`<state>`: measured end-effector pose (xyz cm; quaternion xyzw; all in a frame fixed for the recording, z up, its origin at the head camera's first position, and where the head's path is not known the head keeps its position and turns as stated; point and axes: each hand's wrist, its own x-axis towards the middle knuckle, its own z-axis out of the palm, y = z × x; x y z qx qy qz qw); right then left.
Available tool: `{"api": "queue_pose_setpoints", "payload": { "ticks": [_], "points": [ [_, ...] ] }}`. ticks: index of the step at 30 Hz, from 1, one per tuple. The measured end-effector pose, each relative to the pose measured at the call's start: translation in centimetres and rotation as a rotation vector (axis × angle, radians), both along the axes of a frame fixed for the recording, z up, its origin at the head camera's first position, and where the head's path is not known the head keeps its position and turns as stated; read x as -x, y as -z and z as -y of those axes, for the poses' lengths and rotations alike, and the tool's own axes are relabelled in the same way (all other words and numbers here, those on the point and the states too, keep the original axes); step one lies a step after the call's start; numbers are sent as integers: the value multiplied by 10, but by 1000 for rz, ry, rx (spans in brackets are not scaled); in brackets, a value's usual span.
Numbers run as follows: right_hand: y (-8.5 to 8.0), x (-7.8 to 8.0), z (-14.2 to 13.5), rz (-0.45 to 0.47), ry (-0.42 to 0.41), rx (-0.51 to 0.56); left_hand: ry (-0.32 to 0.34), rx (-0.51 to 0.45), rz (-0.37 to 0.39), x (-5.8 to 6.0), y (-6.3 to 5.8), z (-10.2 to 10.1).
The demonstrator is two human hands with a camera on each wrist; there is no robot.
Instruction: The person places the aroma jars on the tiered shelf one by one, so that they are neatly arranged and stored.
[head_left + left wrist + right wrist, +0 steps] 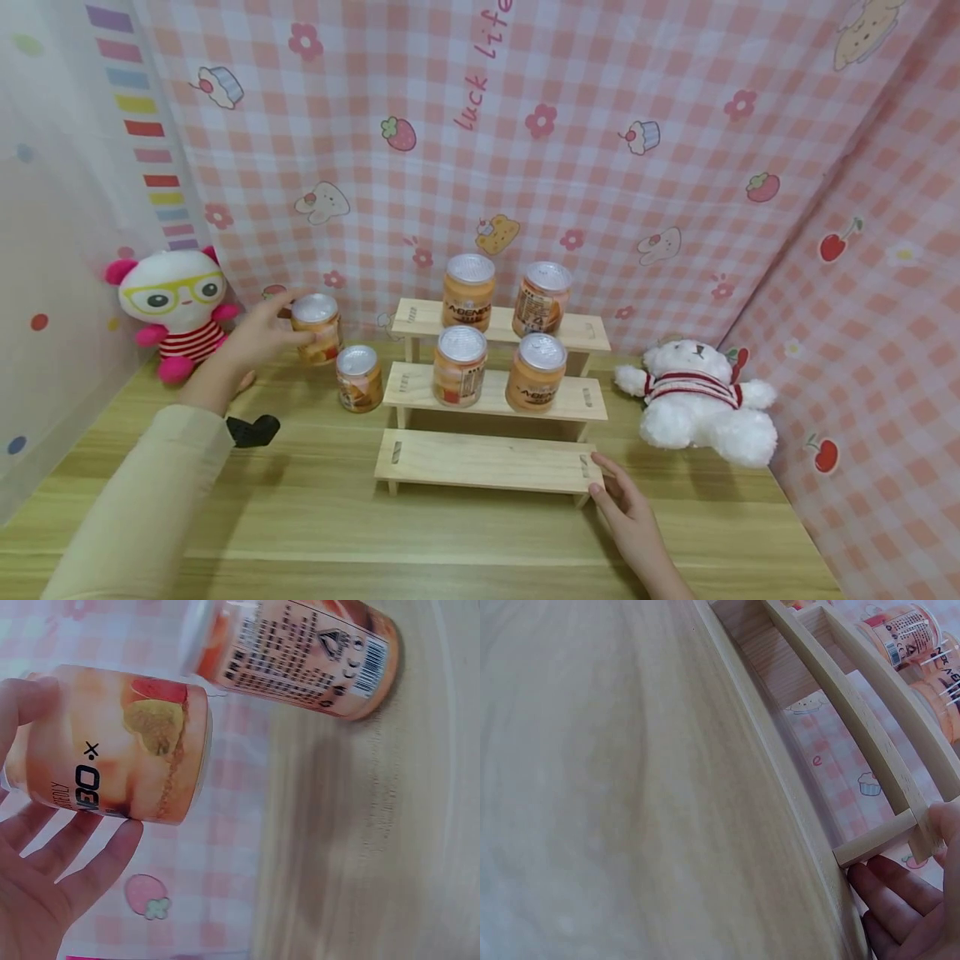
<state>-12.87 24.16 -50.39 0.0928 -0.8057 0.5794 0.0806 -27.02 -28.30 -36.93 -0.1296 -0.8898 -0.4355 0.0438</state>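
Note:
My left hand (262, 333) grips an orange can (317, 331) with a silver lid, at the left of the stepped wooden shelf. In the left wrist view the thumb is on one side of this can (112, 750) and the fingers on the other; it appears raised off the table. A second can (359, 382) stands on the table just beside it. My right hand (626, 508) holds the right end of the lowest wooden step (487, 460). The right wrist view shows the thumb on the board's end (924, 825) and fingers near its leg.
Two cans (468, 296) stand on the top step, and two more (460, 367) on the middle step. A panda plush (176, 304) sits at left, a white bear plush (693, 400) at right. A black object (253, 431) lies near the left forearm. Checked cloth (600, 192) hangs behind.

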Motion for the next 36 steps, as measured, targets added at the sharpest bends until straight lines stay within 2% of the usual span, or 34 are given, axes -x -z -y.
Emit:
{"api": "queue_pose_setpoints", "payload": {
  "ticks": [4, 8, 14, 22, 29, 36],
  "points": [
    [-1, 0, 2, -7, 16, 14, -19, 34, -50, -5, -9, -3],
    [-2, -1, 3, 6, 29, 15, -41, 33, -73, -12, -19, -6],
    [-2, -1, 3, 21, 39, 3, -47, 29, -154, -25, -33, -12],
    [-3, -1, 2, 30, 33, 8, 3, 14, -262, -45, -45, -24],
    [-3, -2, 2, 33, 34, 15, 31, -70, -212, -71, -56, -47],
    [-2, -2, 2, 30, 34, 10, 106, -117, -246, -90, -57, -69]
  ]
}}
